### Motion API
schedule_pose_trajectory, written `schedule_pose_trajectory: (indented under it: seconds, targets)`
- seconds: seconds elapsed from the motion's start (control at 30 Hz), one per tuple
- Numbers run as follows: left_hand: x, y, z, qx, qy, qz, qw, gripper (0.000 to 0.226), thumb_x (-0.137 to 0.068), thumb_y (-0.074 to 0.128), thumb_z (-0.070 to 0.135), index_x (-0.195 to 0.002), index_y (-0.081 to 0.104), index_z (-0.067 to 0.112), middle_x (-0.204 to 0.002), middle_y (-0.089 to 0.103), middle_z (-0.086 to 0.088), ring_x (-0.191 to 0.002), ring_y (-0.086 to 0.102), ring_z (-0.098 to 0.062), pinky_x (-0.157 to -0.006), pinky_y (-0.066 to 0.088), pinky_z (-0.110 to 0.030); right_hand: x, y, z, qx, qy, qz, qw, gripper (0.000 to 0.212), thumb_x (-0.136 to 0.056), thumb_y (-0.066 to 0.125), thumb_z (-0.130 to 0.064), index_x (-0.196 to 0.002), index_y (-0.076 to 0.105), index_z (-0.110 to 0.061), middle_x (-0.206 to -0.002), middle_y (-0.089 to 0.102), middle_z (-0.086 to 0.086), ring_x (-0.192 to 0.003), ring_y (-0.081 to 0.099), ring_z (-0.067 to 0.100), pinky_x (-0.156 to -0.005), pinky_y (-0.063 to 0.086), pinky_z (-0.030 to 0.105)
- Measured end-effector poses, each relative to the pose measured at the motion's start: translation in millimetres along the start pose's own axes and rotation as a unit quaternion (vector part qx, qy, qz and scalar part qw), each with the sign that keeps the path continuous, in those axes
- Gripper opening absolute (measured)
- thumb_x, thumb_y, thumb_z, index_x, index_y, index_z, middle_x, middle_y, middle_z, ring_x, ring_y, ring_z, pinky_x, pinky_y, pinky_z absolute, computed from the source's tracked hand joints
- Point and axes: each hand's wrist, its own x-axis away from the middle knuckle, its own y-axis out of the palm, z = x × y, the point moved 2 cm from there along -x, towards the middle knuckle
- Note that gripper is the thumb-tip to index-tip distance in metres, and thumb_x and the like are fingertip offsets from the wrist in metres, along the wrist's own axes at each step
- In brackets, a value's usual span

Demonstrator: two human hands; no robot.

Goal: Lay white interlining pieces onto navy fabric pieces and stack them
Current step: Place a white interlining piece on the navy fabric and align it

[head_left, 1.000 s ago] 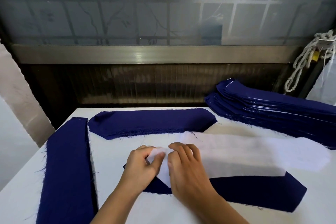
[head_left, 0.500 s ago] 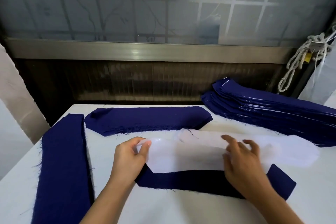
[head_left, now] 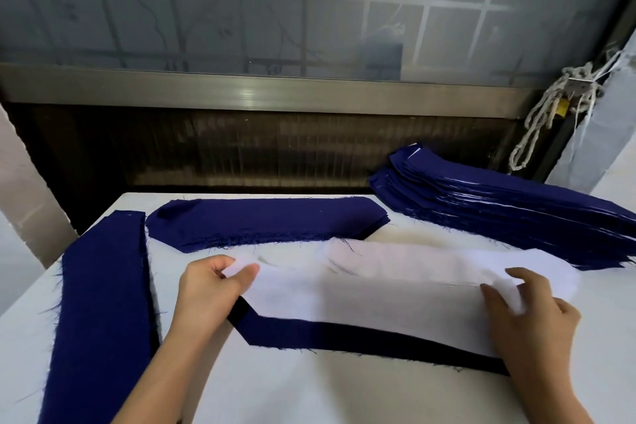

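The white interlining piece point(head_left: 361, 299) is pinched at its left end by the left hand point(head_left: 213, 289) and at its right end by the right hand point(head_left: 526, 320), thumb against fingers on both, so it is drawn flat along its length. It is spread over the navy fabric piece point(head_left: 344, 334) on the near part of the table point(head_left: 309, 396). A navy margin shows along the near edge, so alignment is judged unfinished. The layered stack point(head_left: 499, 206) lies far right, within reach.
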Motion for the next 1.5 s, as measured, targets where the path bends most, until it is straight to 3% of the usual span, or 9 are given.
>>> schedule_pose_trajectory:
  seconds: [0.1, 0.23, 0.53, 0.83, 1.0, 1.17, 1.27, 1.4, 1.5]
  targets:
    - [3.4, 2.0, 2.6, -0.27, 0.067, 0.027, 0.96, 0.026, -0.081, 0.071, 0.032, -0.061, 0.061, 0.019, -0.055, 0.06, 0.002, -0.054, 0.054, -0.021, -0.051, 0.039, -0.031, -2.4, 1.2, 8.0, 0.091, -0.013, -0.051, 0.994, 0.021, -0.086, 0.068, -0.024, -0.101, 0.054, -0.028, -0.065, 0.062, -0.004, -0.068, 0.054, 0.032, -0.074, 0.045, 0.042]
    - [4.7, 6.1, 3.6, -0.364, 0.083, 0.028, 0.927, 0.023, -0.084, 0.061, 0.033, -0.067, 0.056, 0.018, -0.059, 0.06, 0.003, -0.062, 0.057, -0.016, -0.053, 0.04, -0.028, -3.9, 5.9, 15.3, 0.152, -0.014, -0.07, 0.986, 0.02, -0.089, 0.062, -0.024, -0.107, 0.055, -0.021, -0.073, 0.06, 0.013, -0.07, 0.054, 0.035, -0.062, 0.042, 0.04]
    - [-1.9, 5.6, -1.7, -0.367, 0.076, 0.036, 0.926, 0.024, -0.089, 0.062, 0.038, -0.069, 0.053, 0.03, -0.063, 0.06, 0.014, -0.064, 0.054, -0.005, -0.052, 0.035, -0.024, -2.9, 2.3, 14.5, 0.176, -0.014, -0.043, 0.983, 0.024, -0.083, 0.062, -0.007, -0.105, 0.056, -0.013, -0.064, 0.057, 0.012, -0.062, 0.048, 0.034, -0.055, 0.035, 0.037]
    - [1.1, 3.9, 1.9, -0.33, 0.054, 0.036, 0.942, 0.021, -0.083, 0.066, 0.025, -0.064, 0.057, 0.025, -0.053, 0.052, 0.018, -0.058, 0.053, -0.008, -0.05, 0.032, -0.024, -3.2, 1.8, 17.8, 0.16, 0.002, -0.041, 0.986, 0.025, -0.083, 0.059, -0.009, -0.105, 0.053, -0.018, -0.076, 0.062, 0.012, -0.07, 0.051, 0.034, -0.06, 0.04, 0.039]
    - [3.8, 5.3, 4.9, -0.305, 0.052, 0.025, 0.951, 0.015, -0.077, 0.067, 0.019, -0.066, 0.06, 0.026, -0.062, 0.057, 0.036, -0.055, 0.055, -0.006, -0.049, 0.033, -0.022, -3.8, 4.1, 18.5, 0.158, -0.001, -0.042, 0.987, 0.026, -0.083, 0.056, -0.005, -0.108, 0.054, -0.015, -0.083, 0.064, 0.012, -0.078, 0.054, 0.036, -0.065, 0.044, 0.04]
    - [4.5, 5.1, 4.4, -0.283, 0.063, 0.035, 0.956, 0.023, -0.076, 0.063, 0.013, -0.081, 0.054, 0.034, -0.081, 0.064, 0.021, -0.076, 0.06, -0.004, -0.061, 0.047, -0.026, -8.5, 1.8, 21.2, 0.173, -0.01, 0.004, 0.985, 0.036, -0.076, 0.057, 0.008, -0.11, 0.06, -0.005, -0.104, 0.061, 0.02, -0.094, 0.055, 0.043, -0.08, 0.039, 0.047]
    - [5.6, 3.6, 5.5, -0.292, 0.093, 0.064, 0.95, 0.027, -0.076, 0.064, 0.009, -0.086, 0.054, 0.032, -0.09, 0.059, 0.017, -0.074, 0.055, -0.005, -0.056, 0.039, -0.025, -9.8, -6.9, 20.0, 0.127, 0.034, 0.072, 0.989, 0.032, -0.076, 0.048, -0.001, -0.104, 0.06, -0.009, -0.108, 0.059, 0.018, -0.096, 0.055, 0.042, -0.085, 0.038, 0.049]
    - [7.6, 2.8, 8.2, -0.299, 0.124, 0.111, 0.94, 0.021, -0.079, 0.066, 0.01, -0.085, 0.057, 0.028, -0.078, 0.054, 0.013, -0.064, 0.052, -0.008, -0.051, 0.032, -0.025, -10.1, -15.3, 21.4, 0.067, 0.066, 0.134, 0.987, 0.038, -0.07, 0.036, -0.017, -0.1, 0.058, -0.012, -0.108, 0.058, 0.016, -0.095, 0.055, 0.042, -0.09, 0.042, 0.055]
    - [8.4, 7.5, 8.5, -0.307, 0.132, 0.094, 0.938, 0.022, -0.083, 0.067, 0.015, -0.074, 0.056, 0.032, -0.06, 0.057, 0.012, -0.057, 0.053, -0.008, -0.049, 0.035, -0.025, -11.2, -6.7, 19.1, 0.078, 0.016, 0.093, 0.992, 0.019, -0.082, 0.052, -0.002, -0.098, 0.058, -0.011, -0.102, 0.059, 0.015, -0.089, 0.056, 0.04, -0.084, 0.045, 0.051]
